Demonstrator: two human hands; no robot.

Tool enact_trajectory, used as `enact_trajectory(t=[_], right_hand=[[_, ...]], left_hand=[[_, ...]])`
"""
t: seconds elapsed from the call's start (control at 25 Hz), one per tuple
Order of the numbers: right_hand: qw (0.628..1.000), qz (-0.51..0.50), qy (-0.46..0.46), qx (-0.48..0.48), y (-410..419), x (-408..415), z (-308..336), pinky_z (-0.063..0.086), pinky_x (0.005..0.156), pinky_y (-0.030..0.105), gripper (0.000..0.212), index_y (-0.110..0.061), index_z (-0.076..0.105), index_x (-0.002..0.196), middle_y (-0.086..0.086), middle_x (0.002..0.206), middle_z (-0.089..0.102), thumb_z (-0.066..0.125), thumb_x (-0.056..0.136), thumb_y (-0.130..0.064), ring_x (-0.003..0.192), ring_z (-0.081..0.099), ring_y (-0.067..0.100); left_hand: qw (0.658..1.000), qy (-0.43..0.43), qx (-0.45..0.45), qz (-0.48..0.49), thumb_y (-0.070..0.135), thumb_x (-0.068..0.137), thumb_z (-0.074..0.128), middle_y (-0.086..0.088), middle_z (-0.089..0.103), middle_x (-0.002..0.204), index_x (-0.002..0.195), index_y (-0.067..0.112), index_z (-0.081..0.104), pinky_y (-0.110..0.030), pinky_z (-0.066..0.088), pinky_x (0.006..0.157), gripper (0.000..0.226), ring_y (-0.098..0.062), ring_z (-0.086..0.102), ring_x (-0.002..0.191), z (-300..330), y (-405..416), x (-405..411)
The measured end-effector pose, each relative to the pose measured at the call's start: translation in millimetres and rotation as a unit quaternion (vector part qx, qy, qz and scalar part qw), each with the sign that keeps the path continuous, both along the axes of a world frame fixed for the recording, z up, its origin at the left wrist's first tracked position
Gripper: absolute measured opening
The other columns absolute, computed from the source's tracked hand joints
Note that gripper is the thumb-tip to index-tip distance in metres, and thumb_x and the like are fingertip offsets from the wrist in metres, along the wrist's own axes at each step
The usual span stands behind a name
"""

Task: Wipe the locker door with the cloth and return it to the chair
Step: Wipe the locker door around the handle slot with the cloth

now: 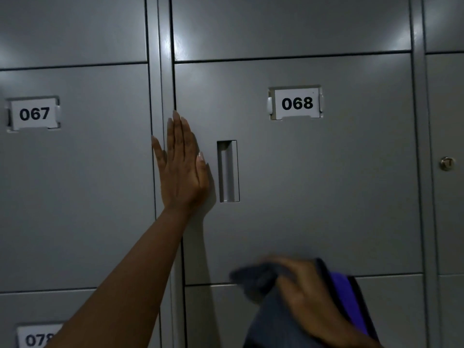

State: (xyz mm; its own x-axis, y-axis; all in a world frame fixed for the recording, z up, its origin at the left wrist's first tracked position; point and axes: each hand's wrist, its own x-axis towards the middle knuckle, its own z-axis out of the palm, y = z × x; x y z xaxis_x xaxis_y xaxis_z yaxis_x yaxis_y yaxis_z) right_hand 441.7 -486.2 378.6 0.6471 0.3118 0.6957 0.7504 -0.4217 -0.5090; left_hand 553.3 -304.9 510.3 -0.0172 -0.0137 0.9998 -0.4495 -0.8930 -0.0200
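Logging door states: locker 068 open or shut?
Shut. Locker 068 door sits flush in its frame with even gaps; left hand lies flat against it.

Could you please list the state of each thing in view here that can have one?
Door 068: shut, being wiped near its bottom edge.
Door 067: shut.
Cloth: bunched, blurred in motion.
Left hand: open, flat against door 068's left edge.
Right hand: gripping the cloth.
Lock: no key visible.

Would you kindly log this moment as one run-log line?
left hand: flat on locker door | right hand: holding cloth at door's lower edge | chair: out of view
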Motion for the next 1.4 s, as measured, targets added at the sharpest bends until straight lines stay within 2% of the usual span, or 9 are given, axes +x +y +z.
enact_trajectory(t=[0.24, 0.4, 0.52, 0.64, 0.8, 0.96, 1.12, 1.2, 1.4], right_hand=[[0.929, 0.100, 0.022, 0.355, -14, -10, 66, 0.052, 0.060, 0.013, 0.034, -0.014, 0.065, 0.086, -0.008, 0.071, 0.074, 0.043, 0.080, 0.012, 0.069, 0.068, 0.008], [0.924, 0.144, 0.004, 0.354, -6, -10, 78, 0.052, 0.060, 0.014, 0.032, -0.013, 0.067, 0.085, -0.007, 0.072, 0.074, 0.050, 0.070, 0.009, 0.069, 0.068, 0.007], [0.938, 0.110, -0.023, 0.329, -5, -6, 79, 0.052, 0.065, 0.015, 0.029, -0.011, 0.065, 0.092, -0.004, 0.080, 0.073, 0.054, 0.071, 0.006, 0.077, 0.067, 0.011], [0.947, 0.021, -0.032, 0.318, -10, -9, 75, 0.054, 0.067, 0.017, 0.023, -0.022, 0.055, 0.099, 0.004, 0.100, 0.062, 0.066, 0.081, -0.015, 0.085, 0.063, 0.015], [0.991, -0.035, -0.038, 0.126, -24, -40, 70, 0.050, 0.074, 0.015, 0.078, -0.055, 0.038, 0.107, -0.021, 0.127, 0.038, 0.067, 0.039, -0.079, 0.111, 0.047, -0.006], [0.948, -0.294, -0.051, -0.108, -48, -48, 61, 0.045, 0.074, 0.019, 0.077, -0.035, 0.045, 0.117, -0.014, 0.116, 0.055, 0.080, 0.050, -0.054, 0.094, 0.056, 0.003], [0.970, -0.093, -0.021, 0.225, -52, -46, 71, 0.051, 0.062, 0.013, 0.048, -0.021, 0.072, 0.083, -0.005, 0.079, 0.075, 0.074, 0.054, -0.060, 0.070, 0.066, 0.002], [0.921, 0.023, 0.039, 0.388, -40, -42, 79, 0.050, 0.054, 0.010, 0.032, -0.021, 0.070, 0.086, -0.013, 0.071, 0.074, 0.065, 0.069, -0.048, 0.065, 0.067, -0.001], [0.852, -0.021, -0.078, 0.517, 3, -13, 108, 0.046, 0.056, 0.002, 0.022, -0.002, 0.056, 0.103, -0.013, 0.065, 0.068, 0.046, 0.095, -0.020, 0.058, 0.060, -0.007]], left_hand=[[0.994, 0.004, 0.027, -0.102, 0.030, 0.089, 0.023, -0.015, 0.014, 0.153, 0.143, 0.000, 0.017, -0.031, -0.008, 0.116, 0.062, -0.018, 0.008, 0.142, 1, 1, -6], [0.897, 0.157, 0.112, -0.397, 0.046, 0.085, 0.040, 0.002, 0.060, 0.123, 0.119, 0.024, 0.056, -0.032, 0.048, 0.095, 0.043, -0.006, 0.054, 0.114, 3, -15, -49], [0.794, 0.340, 0.232, -0.448, 0.049, 0.073, 0.063, 0.010, 0.066, 0.104, 0.104, 0.034, 0.062, -0.024, 0.054, 0.082, 0.035, -0.006, 0.062, 0.099, 8, -30, -75], [0.853, 0.279, 0.203, -0.392, 0.026, 0.077, 0.071, 0.009, 0.066, 0.091, 0.096, 0.021, 0.066, -0.023, 0.055, 0.077, 0.020, -0.007, 0.064, 0.088, 12, -35, -75], [0.883, 0.262, 0.122, -0.370, 0.020, 0.078, 0.070, 0.011, 0.064, 0.084, 0.091, 0.020, 0.066, -0.020, 0.054, 0.072, 0.013, -0.008, 0.063, 0.085, 10, -31, -66], [0.873, 0.256, 0.058, -0.412, 0.017, 0.078, 0.070, 0.010, 0.065, 0.085, 0.085, 0.025, 0.066, -0.019, 0.054, 0.074, 0.011, -0.006, 0.063, 0.082, 10, -20, -55], [0.864, 0.290, 0.047, -0.408, 0.018, 0.078, 0.068, 0.008, 0.065, 0.088, 0.087, 0.024, 0.065, -0.018, 0.053, 0.075, 0.010, -0.004, 0.062, 0.085, -3, -13, -44], [0.842, 0.315, 0.048, -0.435, 0.016, 0.081, 0.065, 0.007, 0.064, 0.088, 0.085, 0.025, 0.063, -0.018, 0.053, 0.074, 0.011, -0.005, 0.061, 0.084, -15, -18, -40], [0.883, 0.255, 0.079, -0.386, 0.029, 0.083, 0.062, 0.007, 0.063, 0.087, 0.093, 0.018, 0.061, -0.015, 0.052, 0.070, 0.015, -0.005, 0.061, 0.079, -46, -50, -43]])
